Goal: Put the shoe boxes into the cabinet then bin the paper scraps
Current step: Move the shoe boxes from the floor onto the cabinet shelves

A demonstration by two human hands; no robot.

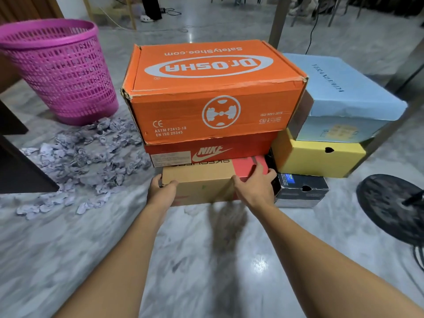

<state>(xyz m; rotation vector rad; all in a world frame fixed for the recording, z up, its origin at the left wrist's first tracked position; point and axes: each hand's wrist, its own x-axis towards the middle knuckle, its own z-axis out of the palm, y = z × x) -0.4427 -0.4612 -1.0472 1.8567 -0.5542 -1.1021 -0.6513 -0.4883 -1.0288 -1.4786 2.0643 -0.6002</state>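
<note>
Two stacks of shoe boxes stand on the grey floor. In the left stack a big orange box [206,88] lies on a red Nike box [211,152], which lies on a tan box [202,182] with a red end. My left hand [160,191] grips the tan box's left corner. My right hand [254,184] holds its right end, fingers over the top. In the right stack a light blue box [344,99] sits on a yellow box [316,157], above a black box [300,191]. Crumpled grey paper scraps [85,157] lie scattered on the floor to the left.
A pink mesh bin [59,70] stands at the back left, just behind the scraps. A dark piece of furniture [20,166] edges in at the left. A black round fan base [394,207] sits at the right. Table legs [278,21] and cables are behind the boxes.
</note>
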